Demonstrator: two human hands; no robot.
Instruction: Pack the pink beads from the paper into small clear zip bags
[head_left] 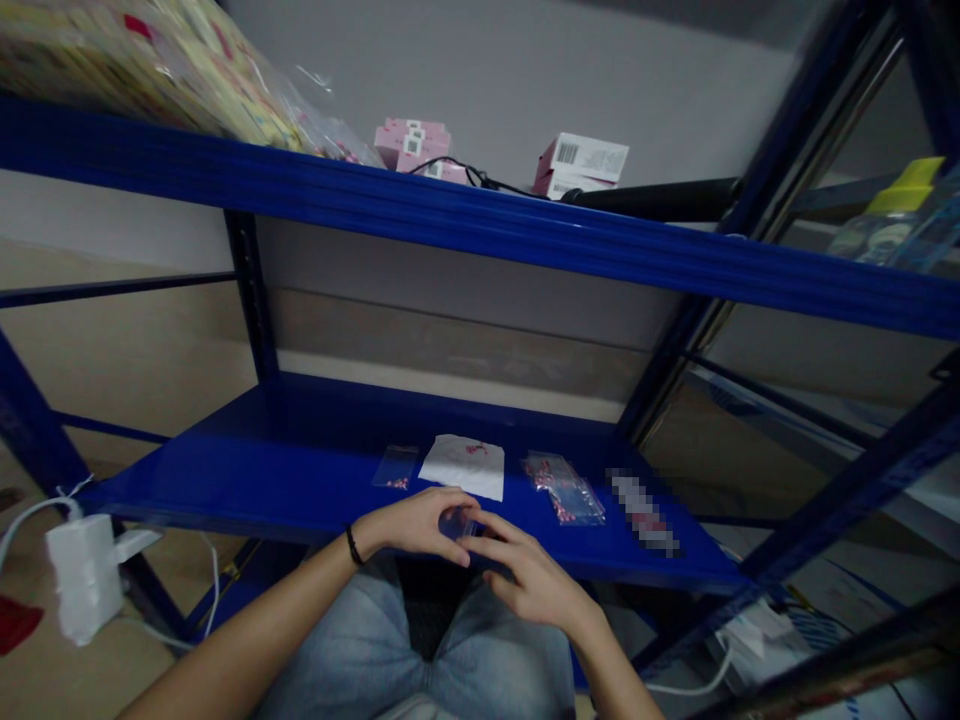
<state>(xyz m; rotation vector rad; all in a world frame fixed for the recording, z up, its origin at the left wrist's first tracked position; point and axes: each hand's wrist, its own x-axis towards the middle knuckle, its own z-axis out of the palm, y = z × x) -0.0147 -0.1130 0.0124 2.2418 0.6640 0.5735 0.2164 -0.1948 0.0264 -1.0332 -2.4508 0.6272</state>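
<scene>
A small clear plastic bag (456, 523) is between my hands at the front edge of the blue shelf. My left hand (416, 522) curves round its left side, thumb below and fingers above. From the right, the fingertips of my right hand (529, 572) grip the bag's edge. Whether anything is inside this bag I cannot make out. Just beyond my hands lies a white sheet of paper (457, 470) with small red-pink pieces (475, 449) on it. Left of the paper is a zip bag (395, 467) with a few pink pieces; to the right, filled zip bags (574, 500) overlap.
The blue shelf board (315, 440) also carries a blurred-out item (643, 512) at the right. Above, the upper shelf beam (450, 215) holds pink boxes (412, 145) and a large plastic-wrapped bundle (150, 70). A white power adapter (84, 580) hangs at the left post.
</scene>
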